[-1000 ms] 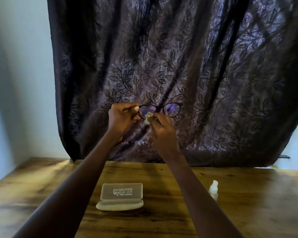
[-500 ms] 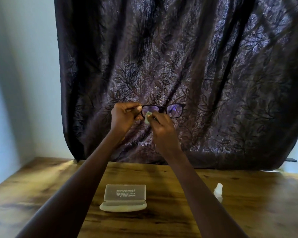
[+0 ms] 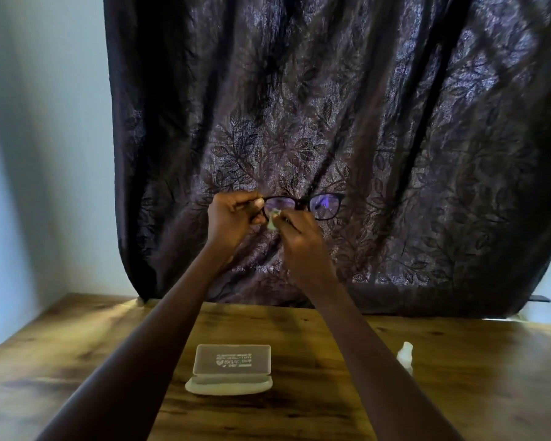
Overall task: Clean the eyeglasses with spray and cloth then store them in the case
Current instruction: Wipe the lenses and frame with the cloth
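Note:
I hold black-framed eyeglasses [image 3: 325, 206] up at arm's length in front of the curtain. My left hand [image 3: 233, 218] grips the frame at its left end. My right hand [image 3: 295, 232] pinches a small pale green cloth [image 3: 273, 220] against the left lens, covering its lower part. The right lens shows a violet sheen. Below on the table, the pale eyeglass case [image 3: 231, 369] stands open, lid upright with printed text. A small white spray bottle [image 3: 405, 356] stands to the right, partly hidden behind my right forearm.
A wooden table [image 3: 458, 393] spans the bottom of the view. A dark leaf-patterned curtain [image 3: 331, 106] hangs behind it, and a pale wall [image 3: 39, 154] is on the left.
The view has shifted slightly, so the hands and glasses sit a little right in frame. The right hand keeps rubbing the cloth on the left lens; both grips are unchanged.

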### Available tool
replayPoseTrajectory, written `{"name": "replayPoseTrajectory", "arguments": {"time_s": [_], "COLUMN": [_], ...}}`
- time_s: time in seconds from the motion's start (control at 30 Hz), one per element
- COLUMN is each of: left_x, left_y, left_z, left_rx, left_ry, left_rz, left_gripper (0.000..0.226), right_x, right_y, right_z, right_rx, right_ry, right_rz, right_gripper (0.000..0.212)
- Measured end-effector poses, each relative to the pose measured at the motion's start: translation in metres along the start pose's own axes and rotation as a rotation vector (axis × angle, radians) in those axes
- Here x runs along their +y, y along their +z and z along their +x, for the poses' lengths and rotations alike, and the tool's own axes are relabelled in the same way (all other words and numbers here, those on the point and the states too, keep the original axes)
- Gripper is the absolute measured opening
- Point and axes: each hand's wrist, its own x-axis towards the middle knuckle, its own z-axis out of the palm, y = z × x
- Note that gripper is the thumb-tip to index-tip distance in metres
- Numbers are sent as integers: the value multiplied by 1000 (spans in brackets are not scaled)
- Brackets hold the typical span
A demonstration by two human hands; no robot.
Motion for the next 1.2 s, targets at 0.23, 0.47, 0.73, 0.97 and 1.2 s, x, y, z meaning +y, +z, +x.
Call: {"name": "replayPoseTrajectory", "arguments": {"time_s": [0.23,0.47,0.73,0.97,1.2], "left_x": [3,2,5,9,-1], "left_y": [6,6,3,5,-2], "left_z": [-1,-1,1,-3,1], "left_rx": [-13,-34,-2,-54,-11], "left_ry": [-21,-3,-1,43,-16], "left_rz": [-21,-26,-22,4,3], "left_gripper": [18,17,21,19,20], "right_x": [9,-3,12,-7,6], "right_y": [-14,-1,-15,1,-8], "right_z": [20,3,10,9,-2], "right_rx": [114,18,87,89,82], "right_ry": [97,-14,97,15,69], "right_rz": [64,9,64,9,56], "right_gripper": [25,30,27,22,26]}}
